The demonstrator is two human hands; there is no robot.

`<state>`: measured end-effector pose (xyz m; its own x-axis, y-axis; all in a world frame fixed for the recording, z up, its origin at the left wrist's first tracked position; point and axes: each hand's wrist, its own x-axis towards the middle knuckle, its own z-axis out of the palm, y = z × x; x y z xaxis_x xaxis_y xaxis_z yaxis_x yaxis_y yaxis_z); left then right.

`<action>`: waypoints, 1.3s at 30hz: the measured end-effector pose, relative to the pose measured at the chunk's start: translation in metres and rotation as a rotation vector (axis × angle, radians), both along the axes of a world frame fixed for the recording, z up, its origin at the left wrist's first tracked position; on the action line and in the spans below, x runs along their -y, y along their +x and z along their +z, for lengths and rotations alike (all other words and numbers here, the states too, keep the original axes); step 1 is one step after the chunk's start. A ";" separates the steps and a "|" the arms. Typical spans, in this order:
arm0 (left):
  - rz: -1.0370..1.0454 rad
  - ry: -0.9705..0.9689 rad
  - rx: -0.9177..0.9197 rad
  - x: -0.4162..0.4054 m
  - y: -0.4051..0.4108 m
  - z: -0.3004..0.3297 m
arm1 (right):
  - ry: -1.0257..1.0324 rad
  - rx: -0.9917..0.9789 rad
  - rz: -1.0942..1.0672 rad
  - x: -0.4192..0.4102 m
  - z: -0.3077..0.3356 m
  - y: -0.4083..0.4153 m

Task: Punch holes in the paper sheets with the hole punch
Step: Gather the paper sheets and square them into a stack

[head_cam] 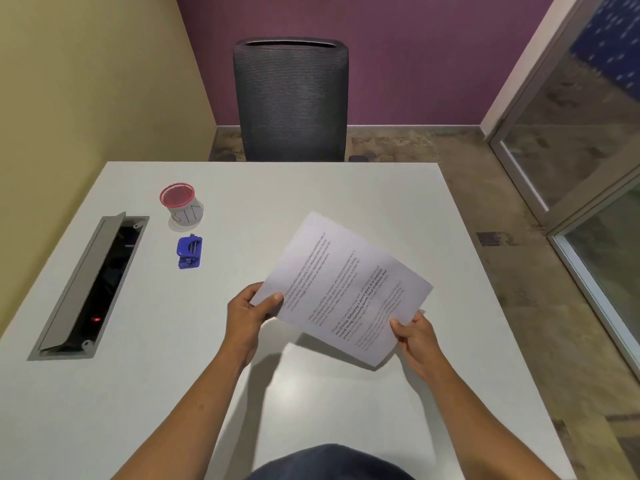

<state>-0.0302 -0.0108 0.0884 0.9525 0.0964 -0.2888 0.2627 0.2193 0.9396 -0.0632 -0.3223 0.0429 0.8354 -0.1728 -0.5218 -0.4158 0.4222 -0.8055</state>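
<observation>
above the near middle of the desk (145, 403), the paper sheets (341, 289) hang in the air, held at a slant with the printed side up and casting a shadow on the surface below. the left hand (247, 315) has its grip pinching the near-left corner, thumb on top and fingers underneath; the right hand (414, 336) has its grip pinching the near-right edge the same way, thumb pressed on the print. how many sheets are in the stack cannot be told. no punched holes show along any visible edge, though the corners under the thumbs are hidden. the blue hole punch (189, 252) sits on the desk up and to the left of the left grip, well apart from it and untouched, with nothing fed into it. just beyond the punch stands a small cup with a red rim (180, 206), marked with writing that looks like "bin". further left of both grips an open cable tray (91, 289) is sunk into the desk. by my reading the task is at its start: the paper is gathered in hand, but squaring it, bringing it to the punch, sliding an edge in and pressing down all appear left to do.
</observation>
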 end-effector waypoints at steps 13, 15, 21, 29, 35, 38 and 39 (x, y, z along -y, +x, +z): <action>-0.089 0.298 -0.025 -0.024 0.027 0.006 | -0.404 0.132 0.144 -0.014 0.039 0.032; -0.053 0.285 0.025 -0.022 0.029 0.012 | -0.427 0.173 0.120 -0.015 0.044 0.042; 0.022 0.295 0.172 -0.014 0.032 0.013 | -0.438 0.279 0.081 -0.019 0.048 0.058; -0.016 0.342 0.082 -0.009 0.016 -0.014 | -0.506 0.158 0.160 -0.033 0.020 0.042; 0.026 0.428 0.069 -0.003 0.023 -0.013 | -0.562 0.161 0.140 -0.039 0.019 0.044; 0.074 0.412 0.070 -0.003 0.025 -0.008 | -0.572 0.180 0.124 -0.037 0.023 0.047; 0.089 0.410 0.072 -0.003 0.025 -0.006 | -0.566 0.180 0.118 -0.035 0.024 0.048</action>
<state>-0.0054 -0.0075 0.0827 0.9517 0.2721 -0.1422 0.1898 -0.1575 0.9691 -0.0152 -0.2869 0.0672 0.9323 -0.2833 -0.2249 -0.2704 -0.1328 -0.9535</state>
